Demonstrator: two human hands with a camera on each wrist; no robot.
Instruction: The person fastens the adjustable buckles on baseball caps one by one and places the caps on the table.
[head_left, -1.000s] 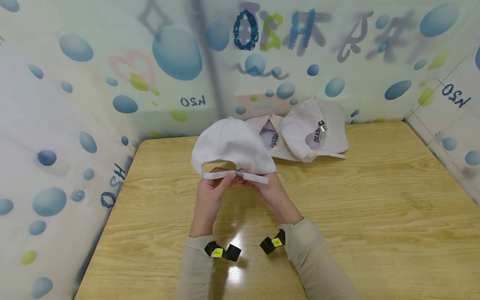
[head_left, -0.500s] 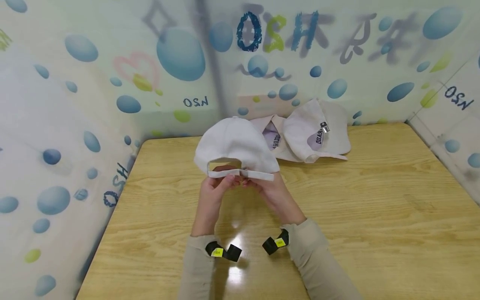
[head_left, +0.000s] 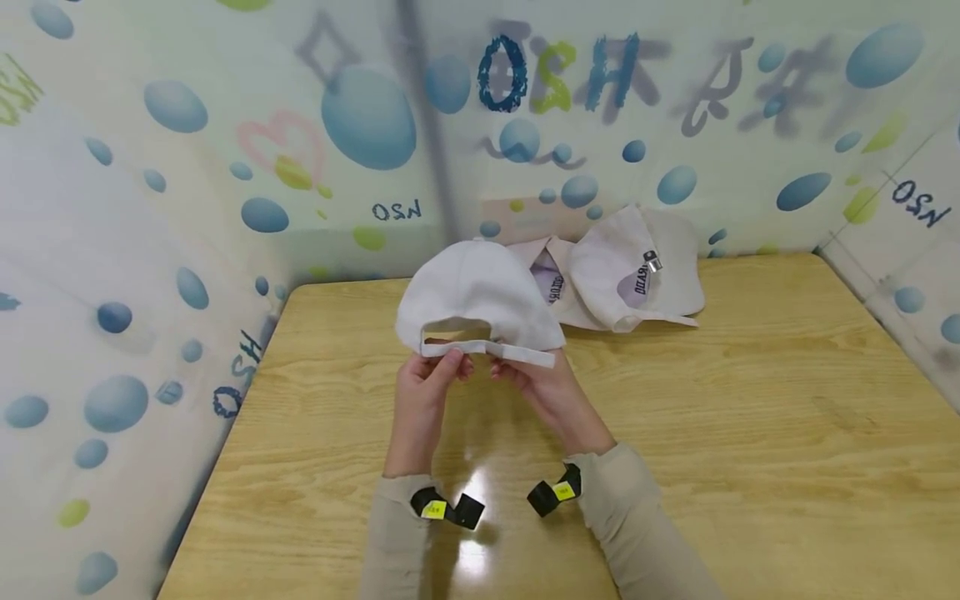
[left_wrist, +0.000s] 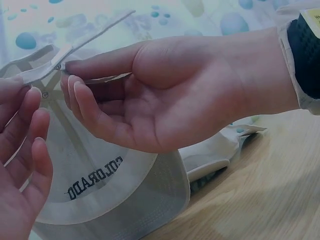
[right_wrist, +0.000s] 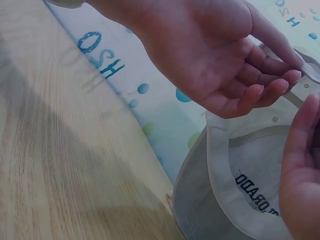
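Note:
A white baseball cap (head_left: pixel 480 283) is held up over the table, its rear opening and strap (head_left: pixel 528 356) toward me. My left hand (head_left: pixel 422 396) pinches the strap left of the small metal buckle (head_left: pixel 495 348), thumb on top. On the other side of the buckle, my right hand (head_left: pixel 555 400) pinches the strap near its loose end, fingers partly behind it. In the left wrist view, dark COLORADO lettering (left_wrist: pixel 95 180) shows inside the cap, and the strap's tail (left_wrist: pixel 102 32) sticks out past the left thumb. Both palms face each other, the other fingers loosely curled.
Two more pale caps lie at the table's back edge by the wall: a pinkish one (head_left: pixel 577 312) partly hidden, and one with a metal buckle (head_left: pixel 611 267) overlapping it. Patterned walls (head_left: pixel 367 117) border the wooden table (head_left: pixel 750 417). Each wrist wears a black strap with a camera.
My fingertips have drawn apart along the strap: the left thumb slid left, away from the buckle, and the right fingertips moved right. The view has shifted slightly; the other caps stay put.

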